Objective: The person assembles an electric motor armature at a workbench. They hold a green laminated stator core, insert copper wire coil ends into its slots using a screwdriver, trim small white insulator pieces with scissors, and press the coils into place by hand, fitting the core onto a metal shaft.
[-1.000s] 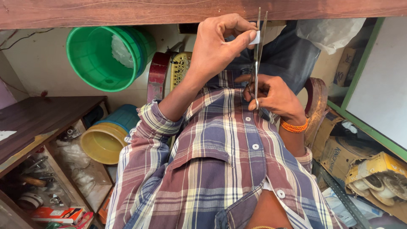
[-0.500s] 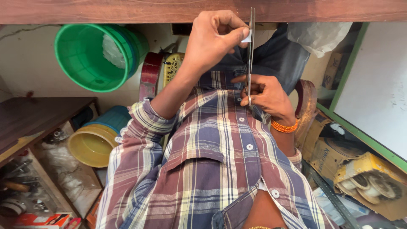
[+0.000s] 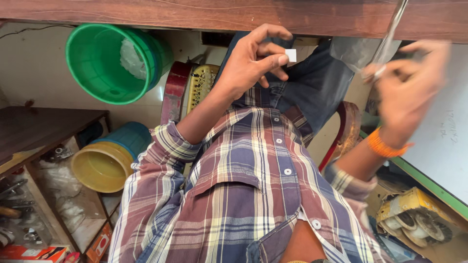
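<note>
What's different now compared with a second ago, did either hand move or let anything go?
The right hand swung out to the right and upward, carrying the thin metal tweezers away from the lap; it is motion-blurred. The left hand stayed raised, pinching the small white square at its fingertips. Nothing was let go. The green bucket and yellow tub are as before.

Our left hand (image 3: 253, 61) is raised in front of our chest, forearm bare below a rolled cuff, thumb and forefinger pinched together, the other fingers curled loosely. Our right hand (image 3: 407, 85) is lifted out to the side, blurred, fingers closed in a pinch, an orange band at the wrist.
</note>
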Tool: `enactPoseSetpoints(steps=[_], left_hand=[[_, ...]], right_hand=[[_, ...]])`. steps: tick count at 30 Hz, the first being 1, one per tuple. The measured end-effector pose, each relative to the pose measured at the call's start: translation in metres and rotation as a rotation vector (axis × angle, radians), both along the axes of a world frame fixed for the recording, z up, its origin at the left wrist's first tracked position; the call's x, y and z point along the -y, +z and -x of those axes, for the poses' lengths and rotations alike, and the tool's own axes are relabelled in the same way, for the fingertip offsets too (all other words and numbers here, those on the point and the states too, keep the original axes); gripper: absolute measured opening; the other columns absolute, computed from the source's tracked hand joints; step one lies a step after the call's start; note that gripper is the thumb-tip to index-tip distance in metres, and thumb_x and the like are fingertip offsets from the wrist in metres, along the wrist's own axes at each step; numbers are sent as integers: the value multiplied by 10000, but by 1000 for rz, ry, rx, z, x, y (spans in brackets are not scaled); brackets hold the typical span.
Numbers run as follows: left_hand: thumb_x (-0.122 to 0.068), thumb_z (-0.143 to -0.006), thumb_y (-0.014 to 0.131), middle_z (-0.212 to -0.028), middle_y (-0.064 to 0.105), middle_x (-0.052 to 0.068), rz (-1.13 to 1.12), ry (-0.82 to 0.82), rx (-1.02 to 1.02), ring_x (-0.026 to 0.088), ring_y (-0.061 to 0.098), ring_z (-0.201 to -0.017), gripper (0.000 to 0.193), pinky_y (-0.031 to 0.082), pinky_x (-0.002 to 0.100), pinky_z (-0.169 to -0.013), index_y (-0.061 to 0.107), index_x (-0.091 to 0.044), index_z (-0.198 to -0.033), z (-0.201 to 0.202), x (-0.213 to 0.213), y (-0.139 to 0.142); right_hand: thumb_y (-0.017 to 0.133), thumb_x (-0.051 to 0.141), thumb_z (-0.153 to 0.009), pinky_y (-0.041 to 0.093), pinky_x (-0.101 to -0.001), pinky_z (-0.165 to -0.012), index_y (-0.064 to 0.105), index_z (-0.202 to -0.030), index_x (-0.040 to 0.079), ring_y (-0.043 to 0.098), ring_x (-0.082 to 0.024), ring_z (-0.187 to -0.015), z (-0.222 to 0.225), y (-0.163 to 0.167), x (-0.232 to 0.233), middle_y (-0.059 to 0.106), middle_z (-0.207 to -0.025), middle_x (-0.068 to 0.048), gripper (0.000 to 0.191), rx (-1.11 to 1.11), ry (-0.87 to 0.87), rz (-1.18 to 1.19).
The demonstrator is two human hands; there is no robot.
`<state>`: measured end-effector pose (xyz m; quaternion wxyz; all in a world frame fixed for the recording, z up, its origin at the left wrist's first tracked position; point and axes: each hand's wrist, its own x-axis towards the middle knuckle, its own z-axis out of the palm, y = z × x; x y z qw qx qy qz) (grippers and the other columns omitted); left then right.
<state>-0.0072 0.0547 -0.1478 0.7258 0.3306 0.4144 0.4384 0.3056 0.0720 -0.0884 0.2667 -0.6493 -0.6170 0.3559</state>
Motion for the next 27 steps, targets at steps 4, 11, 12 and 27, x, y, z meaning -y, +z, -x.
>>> enactPoseSetpoints(steps=[4, 11, 12, 27], left_hand=[[-172, -1009, 694, -985, 788, 72, 62, -1, 13, 141, 790, -745, 181, 519, 207, -478, 695, -41, -1133, 1, 7, 5], [-138, -1022, 670, -925, 763, 41, -106, 26, -209, 89, 749, -681, 116, 517, 203, -497, 669, -37, -1078, -6, 13, 25], [-131, -1026, 666, -903, 756, 40, -128, 16, -225, 84, 741, -674, 109, 518, 205, -500, 659, -33, -1072, -7, 13, 26], [-125, -1034, 670, -920, 728, 52, -117, 59, -75, 72, 708, -815, 148, 569, 208, -553, 661, 9, -1096, -17, 18, 34]], right_hand=[[606, -71, -1083, 609, -277, -831, 513, -1295, -52, 753, -207, -960, -19, 3, -47, 731, -1098, -162, 232, -73, 153, 27], [570, -89, -1082, 647, -308, -883, 655, -1248, -57, 765, -201, -930, 69, 12, -1, 737, -1117, -150, 189, -344, 307, 101], [642, -72, -1069, 629, -302, -884, 648, -1238, -58, 745, -193, -944, 84, 5, 5, 724, -1087, -148, 170, -404, 319, 100], [771, -121, -960, 581, -266, -745, 688, -1049, -16, 725, -180, -877, 102, 24, 5, 728, -1002, -126, 160, -225, 472, -305]])
